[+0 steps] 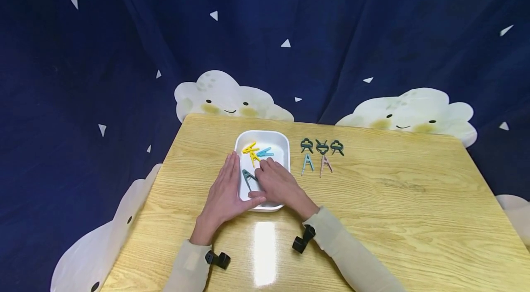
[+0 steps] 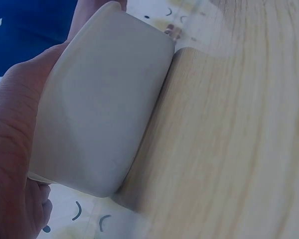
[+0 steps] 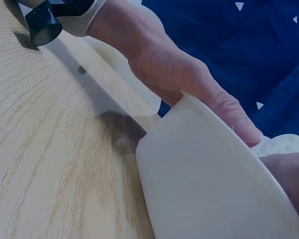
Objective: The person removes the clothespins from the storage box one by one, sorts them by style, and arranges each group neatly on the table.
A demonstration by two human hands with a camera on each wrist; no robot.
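Observation:
My left hand [image 1: 223, 188] lies along the left side of a white plastic tray [image 1: 285, 145], its fingers straight and its thumb across the near rim. My right hand [image 1: 279, 181] reaches inside the tray with fingers bent downward; whether they pinch anything I cannot tell. Close beside them, to the left, is a dark green clothespin [image 1: 247, 177], partly covered by the hand. Yellow clothespins [image 1: 250, 148] and a light blue clothespin [image 1: 265, 152] lie farther back in the tray. Both wrist views mainly show the tray's outer wall [image 2: 99, 109], with hands at its rim.
Right of the tray, three dark green clips [image 1: 322, 146] stand in a row on the wooden table [image 1: 393, 200]. Below that row lie a light blue clothespin [image 1: 307, 164] and a pink clothespin [image 1: 325, 165]. A dark blue curtain [image 1: 256, 30] with clouds hangs behind the table.

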